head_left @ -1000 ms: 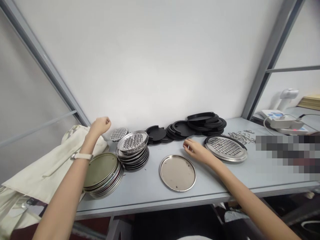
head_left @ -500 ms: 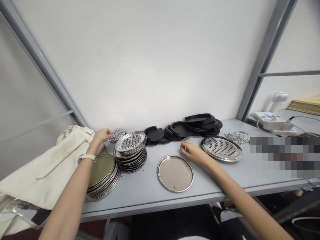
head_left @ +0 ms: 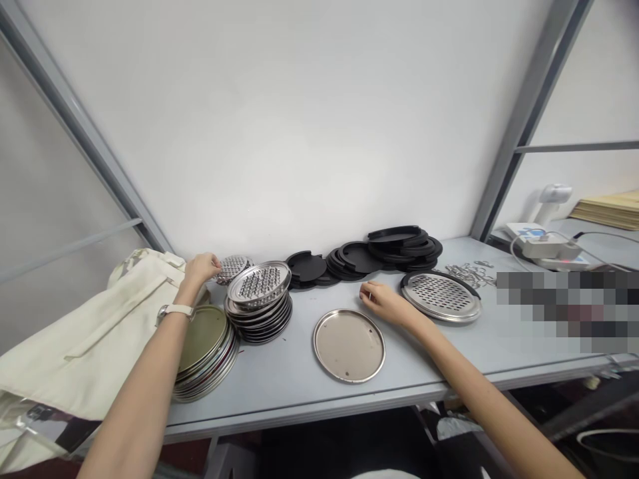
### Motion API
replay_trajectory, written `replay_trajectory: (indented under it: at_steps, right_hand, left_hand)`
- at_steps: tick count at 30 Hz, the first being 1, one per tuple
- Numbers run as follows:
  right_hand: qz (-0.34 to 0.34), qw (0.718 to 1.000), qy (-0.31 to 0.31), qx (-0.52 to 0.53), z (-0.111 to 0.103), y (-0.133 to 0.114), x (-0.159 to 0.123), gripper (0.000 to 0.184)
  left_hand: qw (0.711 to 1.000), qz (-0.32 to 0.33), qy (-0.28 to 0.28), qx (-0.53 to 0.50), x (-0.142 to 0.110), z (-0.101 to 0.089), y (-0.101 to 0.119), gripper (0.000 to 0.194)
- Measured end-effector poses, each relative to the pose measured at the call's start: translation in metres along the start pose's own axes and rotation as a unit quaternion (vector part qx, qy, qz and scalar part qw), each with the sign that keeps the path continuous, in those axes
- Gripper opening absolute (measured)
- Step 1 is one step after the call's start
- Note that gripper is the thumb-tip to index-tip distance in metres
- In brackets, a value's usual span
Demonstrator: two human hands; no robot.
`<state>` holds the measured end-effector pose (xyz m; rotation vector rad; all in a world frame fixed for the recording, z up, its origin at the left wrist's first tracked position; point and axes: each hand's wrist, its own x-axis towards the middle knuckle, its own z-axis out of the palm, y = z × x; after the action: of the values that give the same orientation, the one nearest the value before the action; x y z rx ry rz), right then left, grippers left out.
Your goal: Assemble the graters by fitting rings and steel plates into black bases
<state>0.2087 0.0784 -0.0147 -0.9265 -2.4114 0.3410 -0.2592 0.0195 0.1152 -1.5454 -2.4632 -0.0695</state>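
My left hand (head_left: 202, 268), a watch on its wrist, reaches to the back left with fingers pinched together. It is beside a perforated metal grater disc (head_left: 233, 266); whether it grips the disc's edge or a small item I cannot tell. Curled fingers close my right hand (head_left: 380, 299) above the table, a small pale glint showing between them. Just below it lies a round metal lid-like plate (head_left: 349, 346) with a raised rim and small holes. A stack of grater discs (head_left: 259, 283) and a pile of flat round plates (head_left: 202, 336) stand near my left arm.
Black round holders (head_left: 357, 257) are piled along the wall. To the right lie a slotted metal disc with a black rim piece (head_left: 442, 296) and loose metal clips (head_left: 469, 273). A cream cloth bag (head_left: 100, 319) sits at the left, and a white device (head_left: 532, 241) with cables at the right.
The left hand has shifted very slightly while staying beside the back grater disc. My right hand holds the same curled pose; the view has moved a little.
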Motion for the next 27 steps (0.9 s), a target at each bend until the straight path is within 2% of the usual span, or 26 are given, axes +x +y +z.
replay_trajectory:
  at_steps: [3, 6, 13, 17, 20, 22, 23, 25, 27]
  right_hand:
    - [-0.001, 1.000, 0.000, -0.003, 0.000, 0.000, 0.000, 0.016]
    - [-0.004, 1.000, 0.000, -0.008, 0.000, 0.000, 0.000, 0.017]
    - [0.001, 1.000, 0.001, -0.009, -0.002, -0.004, -0.001, 0.017]
    - [0.015, 1.000, 0.014, -0.007, -0.005, -0.005, -0.001, 0.016]
    - [0.035, 0.999, 0.038, -0.006, -0.009, -0.004, -0.001, 0.015]
    - [0.041, 0.998, 0.049, -0.008, -0.012, -0.002, -0.001, 0.015]
    - [0.043, 0.998, 0.052, -0.010, -0.014, -0.001, 0.000, 0.015]
    - [0.046, 0.997, 0.053, -0.016, -0.016, 0.001, 0.000, 0.014]
    - [0.051, 0.997, 0.053, -0.019, -0.017, 0.003, 0.001, 0.015]
  left_hand:
    - [1.000, -0.008, 0.029, 0.004, -0.003, -0.008, 0.004, 0.023]
    - [0.996, 0.011, 0.090, 0.020, -0.008, -0.024, 0.010, 0.023]
    - [0.960, 0.074, 0.243, 0.114, -0.030, -0.081, 0.038, 0.022]
    - [0.945, 0.104, 0.305, 0.054, -0.069, -0.111, 0.077, 0.017]
    - [0.932, 0.133, 0.336, -0.043, -0.122, -0.114, 0.118, 0.013]
    - [0.925, 0.182, 0.314, -0.112, -0.166, -0.101, 0.146, 0.008]
    - [0.922, 0.222, 0.281, -0.148, -0.188, -0.091, 0.159, 0.007]
    - [0.907, 0.298, 0.187, -0.230, -0.228, -0.064, 0.182, 0.011]
    - [0.884, 0.358, 0.086, -0.289, -0.255, -0.035, 0.197, 0.018]
